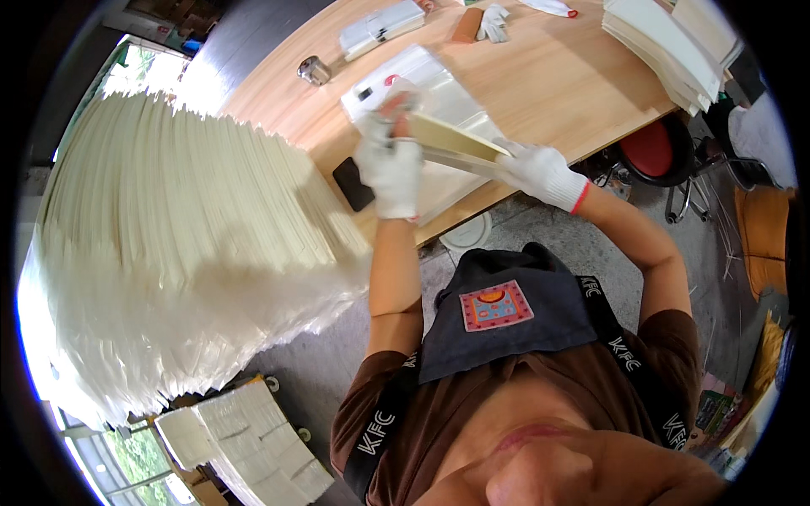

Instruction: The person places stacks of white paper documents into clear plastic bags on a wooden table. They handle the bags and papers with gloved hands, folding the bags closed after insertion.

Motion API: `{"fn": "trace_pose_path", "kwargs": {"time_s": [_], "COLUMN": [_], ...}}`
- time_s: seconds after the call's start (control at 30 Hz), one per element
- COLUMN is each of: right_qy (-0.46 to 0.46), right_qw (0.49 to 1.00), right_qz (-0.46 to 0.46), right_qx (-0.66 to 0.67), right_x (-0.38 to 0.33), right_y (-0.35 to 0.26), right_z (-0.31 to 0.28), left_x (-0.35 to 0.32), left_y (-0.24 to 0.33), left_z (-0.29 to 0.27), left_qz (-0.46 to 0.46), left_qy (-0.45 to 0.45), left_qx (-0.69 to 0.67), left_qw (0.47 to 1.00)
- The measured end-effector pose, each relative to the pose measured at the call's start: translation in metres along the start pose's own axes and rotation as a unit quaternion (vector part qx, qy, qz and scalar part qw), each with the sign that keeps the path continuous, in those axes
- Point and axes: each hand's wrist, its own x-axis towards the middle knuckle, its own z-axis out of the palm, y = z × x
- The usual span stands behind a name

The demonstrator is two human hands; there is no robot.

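Note:
Both of my hands wear white knitted gloves and hold a cream-coloured flat board point(460, 139) tilted above the table's near edge. My left hand point(392, 164), smeared by motion, is closed around the board's left end. At the other end, my right hand point(544, 174) pinches the board's corner, its fingers partly hidden behind it. A pale strip runs along the board's lower side; whether it is a second board or a clear sleeve I cannot tell. Beneath my hands lies a stack of clear plastic bags point(451, 93). A black phone point(353, 184) rests beside my left wrist.
A tall stack of cream boards in plastic point(194, 185) rises at the left. The wooden table point(557, 84) bears a metal cup point(314, 71), a wrapped white bundle point(382, 29), a glove point(494, 24) and more boards point(662, 55). A red-seated stool point(648, 160) stands right.

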Motion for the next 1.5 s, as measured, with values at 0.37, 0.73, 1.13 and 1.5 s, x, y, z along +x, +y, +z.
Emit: {"fn": "trace_pose_path", "kwargs": {"time_s": [0.37,0.73,1.13,1.5], "right_qy": [-0.119,-0.016,-0.088,-0.270], "right_qw": [0.628,0.986,0.953,0.938], "right_qz": [0.215,0.143,0.275,0.201], "right_qx": [0.738,0.082,-0.095,-0.078], "right_x": [0.003,0.041,-0.043,-0.126], "right_y": [0.039,-0.004,0.026,-0.039], "right_z": [0.039,0.091,0.091,0.024], "left_x": [-0.124,-0.076,-0.152,-0.241], "left_y": [-0.063,-0.038,-0.133,-0.100], "left_z": [-0.004,0.078,-0.005,-0.073], "left_qz": [0.222,0.224,0.135,-0.013], "left_qy": [-0.232,-0.207,-0.166,-0.085], "left_qx": [0.144,0.156,0.302,0.296], "left_qw": [0.936,0.939,0.929,0.951]}}
